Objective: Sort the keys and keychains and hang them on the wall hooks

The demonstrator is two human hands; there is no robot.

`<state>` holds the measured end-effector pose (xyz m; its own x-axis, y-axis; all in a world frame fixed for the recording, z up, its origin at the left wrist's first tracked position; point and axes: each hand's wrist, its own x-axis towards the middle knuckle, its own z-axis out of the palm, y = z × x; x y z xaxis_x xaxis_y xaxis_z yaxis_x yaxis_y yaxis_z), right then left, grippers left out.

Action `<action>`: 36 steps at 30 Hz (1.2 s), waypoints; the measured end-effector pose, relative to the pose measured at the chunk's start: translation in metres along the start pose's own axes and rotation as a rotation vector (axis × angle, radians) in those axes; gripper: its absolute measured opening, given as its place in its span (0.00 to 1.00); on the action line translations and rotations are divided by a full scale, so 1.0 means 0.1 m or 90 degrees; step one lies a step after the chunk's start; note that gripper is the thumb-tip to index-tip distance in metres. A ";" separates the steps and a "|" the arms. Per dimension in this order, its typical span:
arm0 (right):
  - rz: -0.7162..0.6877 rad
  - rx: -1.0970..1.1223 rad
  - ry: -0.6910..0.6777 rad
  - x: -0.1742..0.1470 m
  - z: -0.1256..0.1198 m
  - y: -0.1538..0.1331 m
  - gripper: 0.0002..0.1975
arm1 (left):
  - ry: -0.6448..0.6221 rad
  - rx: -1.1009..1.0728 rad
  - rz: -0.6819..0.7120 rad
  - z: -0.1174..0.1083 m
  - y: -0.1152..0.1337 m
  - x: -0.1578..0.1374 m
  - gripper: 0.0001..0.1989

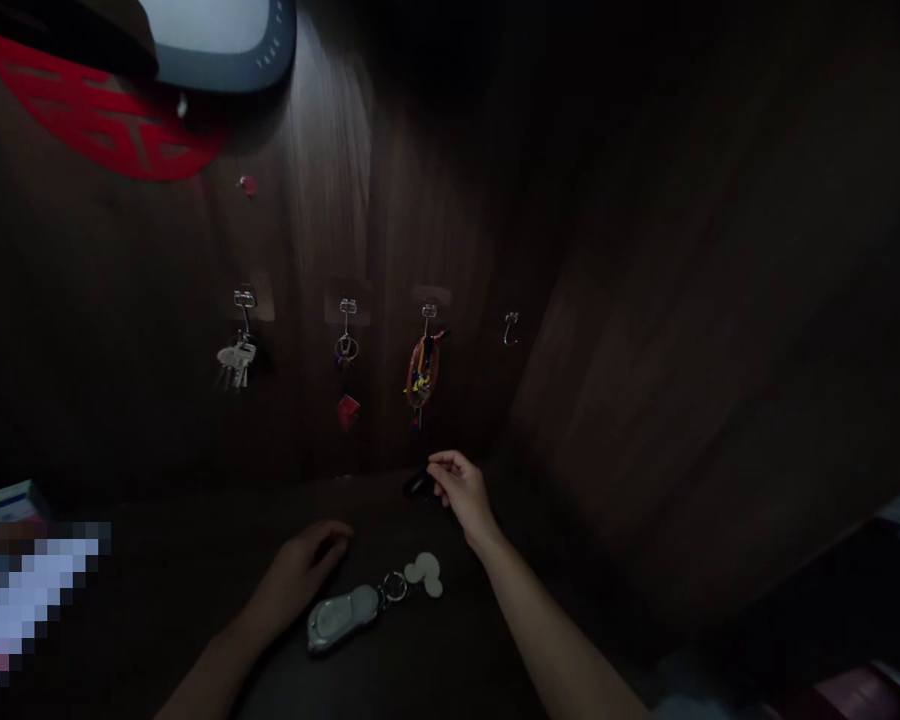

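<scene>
**Key fob (pixel 343 618) lies on the dark shelf (pixel 450 655) between your forearms**

Your left hand (pixel 300 565) rests just beyond and to the left of the key fob, its fingers loosely curled and gripping nothing you can see. Your right hand (pixel 461 488) is farther out, up and to the right of the key fob, with thumb and fingertips drawn together at a small black thing (pixel 418 485). The light there is too dim to tell whether you grip that thing or only touch it.

To the right of the key fob, a metal ring (pixel 395 586) joins it to a pale charm (pixel 424 575) with rounded lobes. On the wall (pixel 390 200) beyond the key fob, you face a row of metal hooks. Farthest left hangs a bunch of keys (pixel 238 360); next comes a key ring (pixel 346 350) with a red tag (pixel 348 411) below it. An orange-brown loop (pixel 411 375) hangs up and to the right of the key fob, and one more hook (pixel 511 328) sits farther right. High above and left of the key fob, a cap (pixel 217 60) partly covers a red cutout (pixel 112 125).
</scene>
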<state>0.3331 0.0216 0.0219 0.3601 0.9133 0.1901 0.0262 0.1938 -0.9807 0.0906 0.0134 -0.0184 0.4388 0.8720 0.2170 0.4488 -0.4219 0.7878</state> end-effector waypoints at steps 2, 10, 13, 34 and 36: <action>0.008 -0.008 -0.003 -0.07 -0.03 0.08 0.10 | -0.004 0.006 -0.002 0.00 -0.01 0.00 0.10; 0.020 -0.056 -0.010 -0.18 -0.11 0.34 0.08 | -0.005 0.019 0.003 -0.01 -0.01 -0.01 0.09; 0.002 -0.079 -0.015 -0.14 -0.13 0.36 0.06 | -0.029 0.019 0.013 0.00 0.02 -0.03 0.09; -0.172 -0.418 -0.029 -0.03 -0.28 0.47 0.18 | -0.196 0.070 0.134 0.07 0.36 -0.19 0.17; -0.178 -0.439 -0.077 -0.03 -0.26 0.47 0.18 | -0.169 0.086 0.120 0.03 0.33 -0.17 0.16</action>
<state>0.3569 0.0184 -0.0258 0.1509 0.9037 0.4006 0.6935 0.1920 -0.6944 0.1005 -0.0156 0.0021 0.7027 0.6883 0.1802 0.4321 -0.6140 0.6606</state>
